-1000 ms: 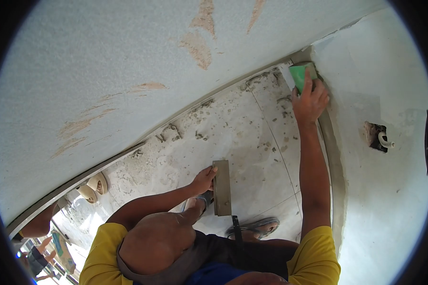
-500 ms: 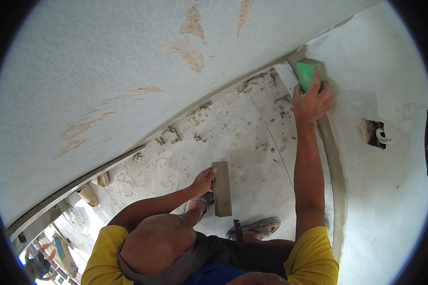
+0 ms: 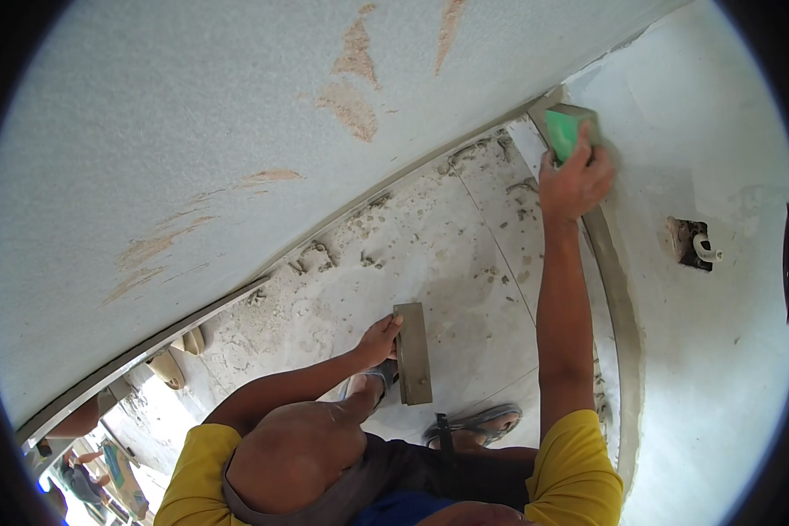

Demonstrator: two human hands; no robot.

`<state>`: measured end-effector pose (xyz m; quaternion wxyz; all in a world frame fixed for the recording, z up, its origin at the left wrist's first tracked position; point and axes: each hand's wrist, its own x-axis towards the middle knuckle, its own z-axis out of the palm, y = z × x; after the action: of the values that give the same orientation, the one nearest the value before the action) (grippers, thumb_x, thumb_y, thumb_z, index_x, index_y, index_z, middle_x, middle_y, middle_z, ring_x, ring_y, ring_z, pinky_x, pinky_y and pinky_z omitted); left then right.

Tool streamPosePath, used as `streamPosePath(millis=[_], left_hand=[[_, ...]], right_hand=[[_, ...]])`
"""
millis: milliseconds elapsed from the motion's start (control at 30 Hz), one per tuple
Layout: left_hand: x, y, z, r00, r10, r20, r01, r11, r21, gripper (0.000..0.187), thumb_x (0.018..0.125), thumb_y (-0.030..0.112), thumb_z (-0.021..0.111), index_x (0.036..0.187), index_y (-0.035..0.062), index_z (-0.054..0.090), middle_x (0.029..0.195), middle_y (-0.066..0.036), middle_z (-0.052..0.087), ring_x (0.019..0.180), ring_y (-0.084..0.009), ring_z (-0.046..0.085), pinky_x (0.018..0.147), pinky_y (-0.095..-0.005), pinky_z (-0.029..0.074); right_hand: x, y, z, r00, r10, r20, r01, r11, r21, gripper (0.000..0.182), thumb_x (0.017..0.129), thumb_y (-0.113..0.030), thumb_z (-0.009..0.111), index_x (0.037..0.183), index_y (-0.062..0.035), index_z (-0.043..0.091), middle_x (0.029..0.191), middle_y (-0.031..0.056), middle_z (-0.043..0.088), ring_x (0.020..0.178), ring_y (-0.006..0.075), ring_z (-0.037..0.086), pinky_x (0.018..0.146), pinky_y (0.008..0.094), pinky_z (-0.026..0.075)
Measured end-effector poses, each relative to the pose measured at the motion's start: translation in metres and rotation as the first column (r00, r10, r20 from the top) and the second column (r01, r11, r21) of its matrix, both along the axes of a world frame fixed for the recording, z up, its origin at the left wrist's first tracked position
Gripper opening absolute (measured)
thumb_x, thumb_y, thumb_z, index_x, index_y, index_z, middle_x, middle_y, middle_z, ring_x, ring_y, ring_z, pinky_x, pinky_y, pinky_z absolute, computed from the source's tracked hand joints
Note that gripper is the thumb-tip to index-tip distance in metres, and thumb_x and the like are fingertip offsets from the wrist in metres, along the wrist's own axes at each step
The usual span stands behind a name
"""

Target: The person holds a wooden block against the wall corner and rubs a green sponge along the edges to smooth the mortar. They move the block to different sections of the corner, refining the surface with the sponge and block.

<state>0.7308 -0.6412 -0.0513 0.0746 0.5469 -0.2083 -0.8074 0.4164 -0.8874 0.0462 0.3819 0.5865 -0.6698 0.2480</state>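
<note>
My right hand [image 3: 575, 182] is closed on a green block-shaped sponge [image 3: 562, 131], with a greyish side, at the corner where the two walls meet low down. The sponge is close against a strip of grey mortar [image 3: 616, 289] that runs along the foot of the right wall. My left hand [image 3: 379, 341] grips a rectangular plastering trowel [image 3: 414, 355] at its left edge. Grey-brown mortar coats the trowel's visible face, and it hangs above the floor near my feet. The trowel's handle is hidden.
The pale tiled floor [image 3: 447, 263] is spotted with mortar crumbs. A textured wall [image 3: 193, 105] with scraped brown patches rises on the left. The right wall [image 3: 710, 368] has an open socket hole [image 3: 694, 245] with a white pipe. Beige shoes [image 3: 168, 370] and another person [image 3: 81, 480] are at lower left.
The trowel in my left hand has shifted slightly right and down. My right hand and the sponge stay at the corner, almost unmoved. The view has tilted slightly.
</note>
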Motion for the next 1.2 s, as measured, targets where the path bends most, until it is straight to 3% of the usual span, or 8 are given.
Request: streamPosePath(millis=[133,333,433,500,633,800,967,1200], left_hand=[[0.0,0.004,-0.006,1.0,-0.009,-0.018,0.009,1.0,-0.016,0.054,0.1,0.05,0.042,0.129,0.0043,0.045,0.105,-0.013,0.062,0.085,-0.0229,0.069,0.075,-0.0388,0.06],[0.001,0.005,-0.009,0.999,0.032,-0.021,-0.032,0.999,0.019,0.054,0.1,0.05,0.043,0.129,0.0045,0.045,0.106,-0.013,0.063,0.086,-0.0232,0.069,0.075,-0.0389,0.06],[-0.002,0.003,-0.007,0.998,0.064,-0.026,-0.063,0.998,0.016,0.054,0.1,0.05,0.043,0.129,0.005,0.046,0.107,-0.013,0.063,0.086,-0.0231,0.069,0.074,-0.039,0.06],[0.0,0.005,-0.01,0.999,0.047,-0.022,-0.046,0.999,0.019,0.054,0.1,0.05,0.043,0.13,0.0055,0.045,0.107,-0.012,0.063,0.085,-0.0229,0.069,0.075,-0.0386,0.059],[-0.002,0.0,-0.008,1.0,0.025,-0.007,-0.025,0.999,0.037,0.054,0.1,0.05,0.043,0.132,0.0066,0.045,0.108,-0.011,0.063,0.083,-0.0223,0.069,0.076,-0.0386,0.059],[0.001,0.003,-0.016,0.999,0.049,-0.023,-0.047,0.998,0.048,0.054,0.1,0.051,0.042,0.133,0.0083,0.045,0.108,-0.01,0.064,0.085,-0.0218,0.069,0.077,-0.0389,0.059],[-0.001,-0.001,-0.011,0.991,0.13,-0.024,-0.126,0.985,0.115,0.05,0.1,0.049,0.042,0.129,0.0096,0.049,0.108,-0.009,0.065,0.086,-0.0206,0.069,0.079,-0.0392,0.057],[-0.047,-0.06,0.02,0.978,0.193,-0.075,-0.193,0.981,0.008,0.047,0.103,0.044,0.036,0.121,0.004,0.052,0.107,-0.011,0.066,0.089,-0.022,0.068,0.079,-0.0366,0.055]], right_hand=[[0.0,0.016,-0.013,0.999,0.043,-0.026,-0.042,0.999,0.018,0.077,0.06,-0.014,0.082,0.132,-0.0158,0.055,0.104,0.011,0.052,0.09,0.0305,0.053,0.075,0.043,0.045],[-0.005,-0.009,-0.054,0.982,0.122,-0.147,-0.064,0.936,0.346,0.076,0.062,-0.009,0.079,0.133,-0.0148,0.054,0.103,0.0088,0.052,0.089,0.0284,0.053,0.073,0.0419,0.045],[-0.005,-0.016,-0.005,0.984,0.085,-0.155,-0.055,0.98,0.193,0.054,0.075,-0.008,0.069,0.128,-0.0152,0.059,0.098,0.0061,0.054,0.081,0.0228,0.053,0.066,0.0359,0.042],[-0.004,-0.001,0.034,0.999,0.049,-0.012,-0.05,0.994,-0.099,0.068,0.064,-0.012,0.079,0.129,-0.0139,0.058,0.103,0.0092,0.051,0.083,0.0247,0.053,0.07,0.0378,0.044],[-0.002,0.031,0.035,1.0,0.005,0.01,-0.004,0.999,-0.045,0.079,0.054,-0.014,0.084,0.129,-0.0131,0.058,0.106,0.0114,0.048,0.086,0.0266,0.053,0.074,0.0413,0.045],[0.015,0.084,-0.014,0.974,0.081,0.211,-0.158,0.911,0.382,0.085,0.057,-0.012,0.081,0.136,-0.0121,0.051,0.106,0.0139,0.048,0.093,0.0315,0.052,0.079,0.0439,0.045],[0.022,0.13,-0.028,0.93,0.086,0.357,-0.25,0.86,0.445,0.085,0.056,-0.01,0.079,0.136,-0.0107,0.049,0.106,0.014,0.048,0.093,0.0304,0.052,0.081,0.043,0.044],[-0.044,0.212,0.028,0.875,0.233,0.424,-0.475,0.577,0.664,0.089,0.054,-0.012,0.078,0.137,-0.01,0.046,0.106,0.0135,0.048,0.095,0.0307,0.05,0.082,0.0419,0.043]])
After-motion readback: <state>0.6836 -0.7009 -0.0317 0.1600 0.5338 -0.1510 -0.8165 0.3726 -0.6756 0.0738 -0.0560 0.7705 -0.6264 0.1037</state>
